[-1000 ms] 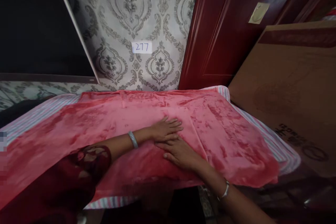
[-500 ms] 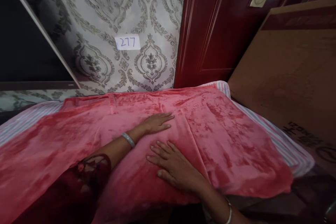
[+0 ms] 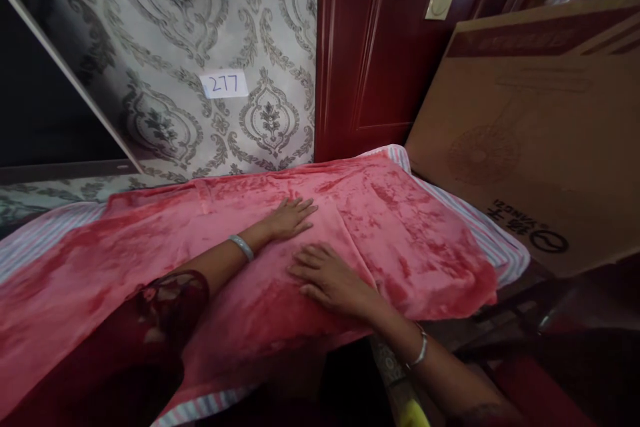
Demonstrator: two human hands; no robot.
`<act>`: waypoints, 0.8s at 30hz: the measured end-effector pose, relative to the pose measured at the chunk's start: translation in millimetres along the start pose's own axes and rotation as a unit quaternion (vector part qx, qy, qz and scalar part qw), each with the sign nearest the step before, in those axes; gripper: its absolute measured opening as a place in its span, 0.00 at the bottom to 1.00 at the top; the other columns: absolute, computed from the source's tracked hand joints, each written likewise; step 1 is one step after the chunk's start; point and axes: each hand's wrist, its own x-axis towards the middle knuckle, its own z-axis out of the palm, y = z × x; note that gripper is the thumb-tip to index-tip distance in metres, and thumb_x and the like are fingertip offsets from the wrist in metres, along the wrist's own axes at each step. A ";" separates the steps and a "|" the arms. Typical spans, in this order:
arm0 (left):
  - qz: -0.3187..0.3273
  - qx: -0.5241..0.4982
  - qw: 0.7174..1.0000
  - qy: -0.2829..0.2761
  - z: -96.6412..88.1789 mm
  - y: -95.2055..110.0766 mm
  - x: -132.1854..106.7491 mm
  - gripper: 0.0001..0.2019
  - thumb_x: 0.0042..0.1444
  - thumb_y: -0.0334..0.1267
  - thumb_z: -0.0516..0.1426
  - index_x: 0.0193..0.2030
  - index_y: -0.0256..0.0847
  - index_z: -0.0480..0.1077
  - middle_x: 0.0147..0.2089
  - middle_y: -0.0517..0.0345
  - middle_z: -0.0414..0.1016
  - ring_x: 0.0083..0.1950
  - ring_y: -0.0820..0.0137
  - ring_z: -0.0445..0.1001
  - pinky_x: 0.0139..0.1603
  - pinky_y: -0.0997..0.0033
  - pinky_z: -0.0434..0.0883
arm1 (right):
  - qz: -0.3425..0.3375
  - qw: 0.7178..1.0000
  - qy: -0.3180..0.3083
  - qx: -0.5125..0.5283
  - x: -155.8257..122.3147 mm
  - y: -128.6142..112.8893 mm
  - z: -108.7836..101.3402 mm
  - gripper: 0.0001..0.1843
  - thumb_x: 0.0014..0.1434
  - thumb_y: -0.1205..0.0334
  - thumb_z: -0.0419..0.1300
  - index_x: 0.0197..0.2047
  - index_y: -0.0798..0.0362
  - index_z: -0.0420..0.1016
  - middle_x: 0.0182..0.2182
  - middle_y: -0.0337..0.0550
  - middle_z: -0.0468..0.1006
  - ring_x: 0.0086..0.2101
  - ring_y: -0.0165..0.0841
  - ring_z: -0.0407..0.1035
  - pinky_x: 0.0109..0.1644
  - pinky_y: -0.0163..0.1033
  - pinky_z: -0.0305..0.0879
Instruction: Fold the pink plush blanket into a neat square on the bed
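A pink-red velvety cloth lies spread over a striped sheet on a raised surface. My left hand rests flat on the cloth near its middle, fingers stretched out and pointing right. My right hand lies flat on the cloth just below it, fingers spread toward the left. Neither hand holds anything. Each wrist wears a silver bangle. A dark red patterned sleeve covers my left upper arm.
A large brown cardboard box leans at the right, close to the cloth's edge. Behind stand a dark red wooden door and a patterned wall with a paper label reading 277. A dark opening is at far left.
Both hands stay flat on the cloth; the right hand has slid slightly away from the left. The view has swung to the right, showing more of the cardboard box.
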 end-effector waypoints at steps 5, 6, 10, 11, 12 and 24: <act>0.163 -0.074 0.983 -0.034 -3.2 38.0 -8.2 0.30 0.74 0.54 0.38 0.76 0.46 0.58 0.78 0.49 0.56 0.80 0.61 0.49 0.78 0.47 0.43 | 0.028 0.998 0.040 -0.045 -33.2 12.6 -10.0 0.23 0.73 0.50 0.53 0.67 0.42 0.72 0.67 0.44 0.70 0.68 0.41 0.57 0.75 0.58 0.46; 0.183 -0.085 0.978 -0.051 -0.8 44.5 -8.5 0.31 0.74 0.54 0.38 0.76 0.46 0.57 0.78 0.49 0.56 0.80 0.62 0.49 0.79 0.49 0.44 | 0.028 0.998 0.042 -0.047 -37.9 16.8 -8.2 0.23 0.73 0.49 0.53 0.67 0.41 0.72 0.67 0.44 0.70 0.68 0.41 0.57 0.74 0.58 0.47; 0.195 -0.069 0.975 -0.081 10.9 48.5 4.3 0.33 0.72 0.58 0.41 0.77 0.45 0.54 0.79 0.48 0.54 0.81 0.59 0.44 0.79 0.45 0.37 | 0.037 0.998 0.037 -0.045 -45.1 30.3 5.6 0.25 0.74 0.47 0.49 0.69 0.38 0.68 0.70 0.41 0.66 0.70 0.40 0.54 0.74 0.60 0.46; 0.195 -0.056 0.976 -0.081 13.1 44.1 11.1 0.34 0.71 0.59 0.43 0.77 0.46 0.54 0.79 0.47 0.54 0.81 0.57 0.43 0.78 0.43 0.35 | 0.042 0.998 0.036 -0.042 -45.2 32.1 9.1 0.25 0.75 0.46 0.49 0.70 0.38 0.67 0.70 0.40 0.65 0.70 0.40 0.53 0.75 0.60 0.46; 0.194 -0.045 0.977 -0.079 14.8 38.4 19.0 0.34 0.70 0.60 0.45 0.77 0.47 0.54 0.79 0.47 0.53 0.81 0.56 0.43 0.78 0.41 0.34 | 0.048 0.997 0.037 -0.040 -45.1 33.4 12.0 0.25 0.75 0.46 0.48 0.70 0.37 0.67 0.71 0.39 0.65 0.71 0.40 0.52 0.75 0.60 0.46; 0.045 -0.126 0.989 -0.057 30.4 -5.0 90.6 0.33 0.70 0.60 0.45 0.73 0.44 0.62 0.78 0.50 0.56 0.78 0.61 0.55 0.77 0.58 0.51 | 0.063 0.997 0.036 0.002 -48.9 35.6 19.9 0.26 0.74 0.43 0.48 0.71 0.33 0.64 0.73 0.35 0.60 0.73 0.43 0.47 0.75 0.60 0.46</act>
